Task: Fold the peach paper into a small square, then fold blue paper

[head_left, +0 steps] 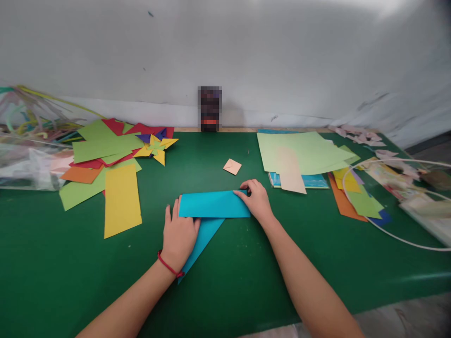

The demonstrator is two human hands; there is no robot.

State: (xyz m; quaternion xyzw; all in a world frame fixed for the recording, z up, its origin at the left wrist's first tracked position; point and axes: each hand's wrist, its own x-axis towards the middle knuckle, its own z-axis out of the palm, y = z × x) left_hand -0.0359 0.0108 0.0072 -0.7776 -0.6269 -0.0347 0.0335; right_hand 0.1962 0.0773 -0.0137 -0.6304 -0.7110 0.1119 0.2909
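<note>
A sheet of blue paper lies on the green tabletop, its upper part folded over as a long straight flap. Below the flap a triangular part slants down to a point near my left wrist. My left hand grips the paper's left end, with the thumb side tucked at the flap's lower edge and some fingertips hidden. At the upper right corner, my right hand pinches the flap between thumb and fingers. Just beyond the blue paper sits a small folded peach paper square.
Coloured sheets and a yellow paper strip lie on the left, beside a yellow-and-purple folded paper star. Pale green sheets are at the back right, near a white hoop. A dark pixelated object stands against the wall.
</note>
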